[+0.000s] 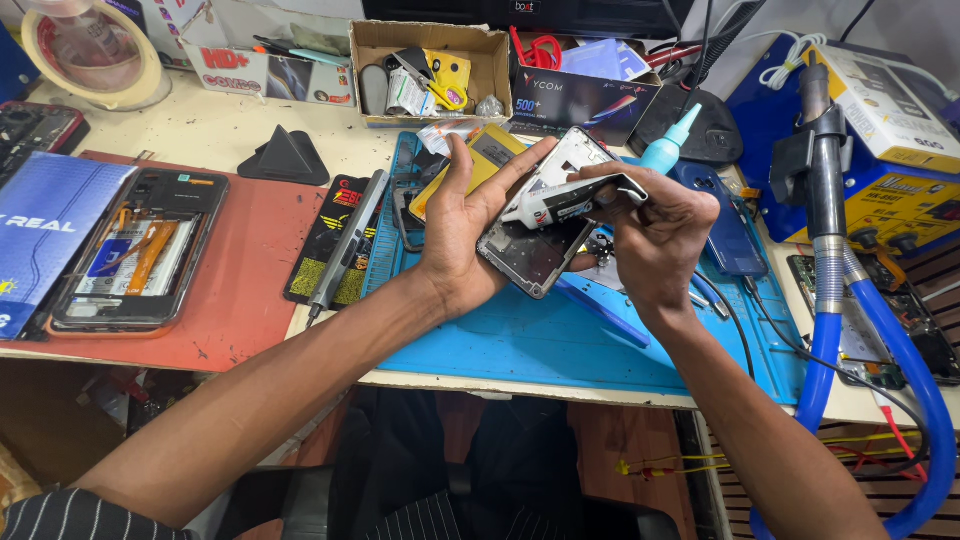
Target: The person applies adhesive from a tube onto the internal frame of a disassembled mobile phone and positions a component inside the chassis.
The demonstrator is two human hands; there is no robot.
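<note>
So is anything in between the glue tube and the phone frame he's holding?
Nothing visible. The right hand holds the white glue tube right against the phone frame, which rests in the left hand. The exact tip contact is hard to make out.

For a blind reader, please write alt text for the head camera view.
The left hand holds a white-framed phone frame while the right hand presses a white glue tube onto it, above a blue work mat. An opened black phone lies left on a red mat.

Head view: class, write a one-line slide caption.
Left hand holds a phone frame while right hand presses a glue tube above a blue mat.
</note>
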